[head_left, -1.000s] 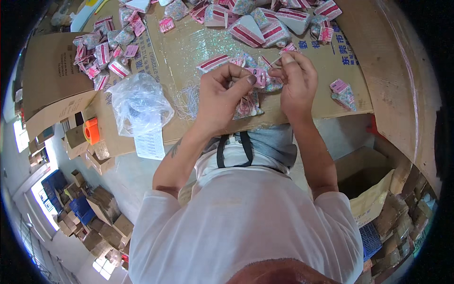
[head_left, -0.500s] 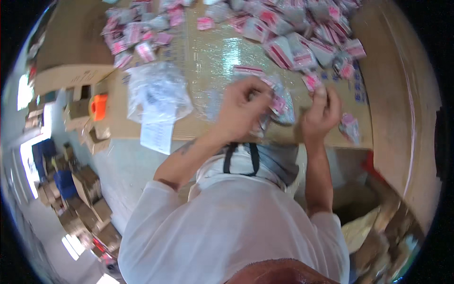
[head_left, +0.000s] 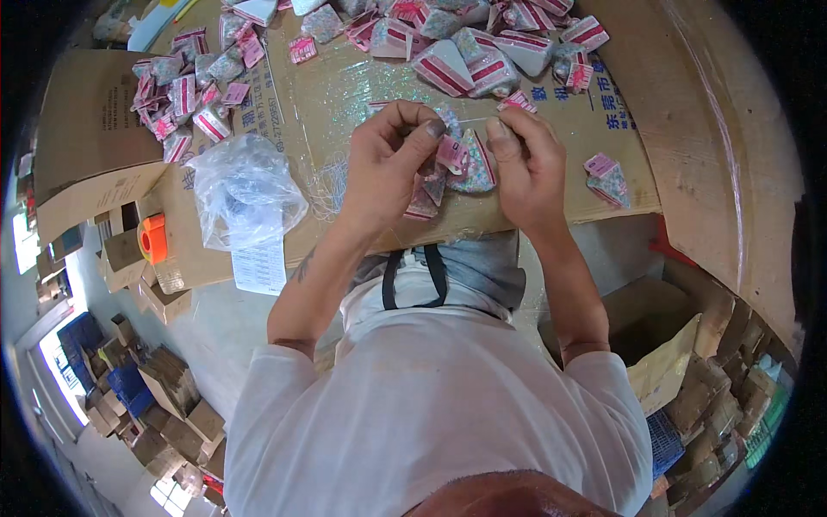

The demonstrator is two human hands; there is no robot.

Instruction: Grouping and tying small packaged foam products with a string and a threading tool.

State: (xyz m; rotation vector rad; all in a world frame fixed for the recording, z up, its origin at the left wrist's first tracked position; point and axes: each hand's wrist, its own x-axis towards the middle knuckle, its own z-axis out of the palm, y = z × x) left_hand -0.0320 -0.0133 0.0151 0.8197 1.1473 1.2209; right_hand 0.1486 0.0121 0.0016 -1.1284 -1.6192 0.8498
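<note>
Above the near edge of the cardboard-covered table, my left hand point(head_left: 388, 159) is closed in a pinch on one end of a thin white string point(head_left: 469, 121). The other end runs to my right hand point(head_left: 527, 168), whose thumb and fingers are pinched on it. A pink tag point(head_left: 519, 102) shows just beyond the right fingers; whether it hangs on the string I cannot tell. Between and below the hands lie small clear bags of pastel beads point(head_left: 475, 165) with a pink tag point(head_left: 452, 155) on top, partly hidden by my left hand.
Piles of tagged small bags point(head_left: 491, 52) lie at the far side, with another pile point(head_left: 194, 90) far left. A clear plastic bag point(head_left: 245, 185), a printed paper slip point(head_left: 258, 265) and loose strings point(head_left: 329, 185) are left of my hands. A single small bag point(head_left: 608, 181) lies right.
My hands have come closer together, and the string is now stretched between them. The pink tag that was at my right fingertips now sits beyond them. The whole view has shifted.
</note>
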